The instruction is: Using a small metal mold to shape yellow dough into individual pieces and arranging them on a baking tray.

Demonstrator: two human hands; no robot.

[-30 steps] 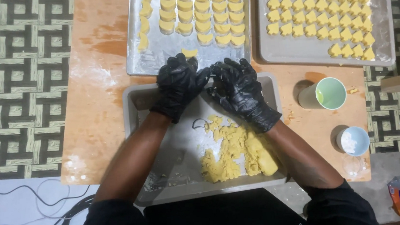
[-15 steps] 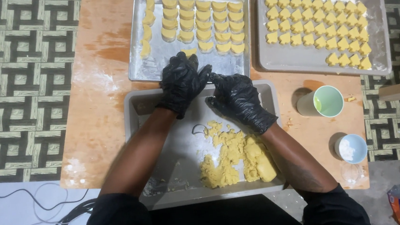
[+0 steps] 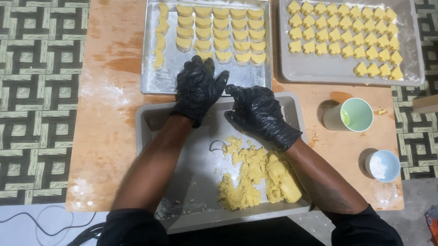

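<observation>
A: So, what are the hands doing?

B: Both wear black gloves. The left hand point(image 3: 198, 88) rests over the near edge of the metal tray point(image 3: 154, 81), fingers spread and curled down; whether it pinches anything underneath, I cannot tell. The right hand point(image 3: 258, 111) sits just beside it, over the far rim of the grey tray point(image 3: 144, 145), fingers loosely bent, nothing visible in its grip.

A: And the dough?

B: The yellow dough point(image 3: 255, 175) lies in the grey tray, near the right forearm, ragged and crumbly, with a smoother lump at its right end. It looks soft and light, likely to break apart; I would scoop from beneath rather than pinch an edge.

A: Around that?

B: Shaped pieces point(image 3: 221, 30) line the metal tray. A second grey tray point(image 3: 410, 77) holds more. A green cup point(image 3: 355, 113) and small white bowl point(image 3: 384, 165) stand on the wooden table point(image 3: 110, 148).
</observation>
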